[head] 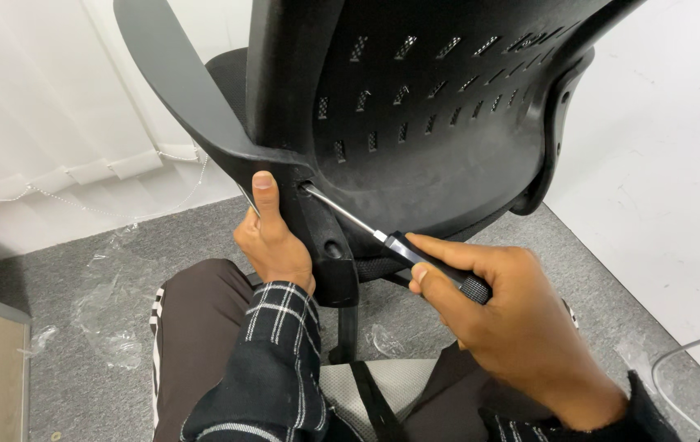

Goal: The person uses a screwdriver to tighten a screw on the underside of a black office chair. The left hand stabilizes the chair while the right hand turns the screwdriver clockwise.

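The right hand (504, 315) is gripping the screwdriver (383, 237) by its handle, shaft slanting up-left into a hole in the chair back (415, 123). The left hand (272, 241) is clasping the armrest bracket (305, 221) just left of that hole, fingers closed around it.

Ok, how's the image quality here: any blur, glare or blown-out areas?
Head view: sharp on both hands, left hand and right hand; even, soft lighting; a bright glint along the screwdriver shaft; the white curtain is nearly blown out; the black chair back loses detail in its darkness; slight wide-angle bending at the edges.
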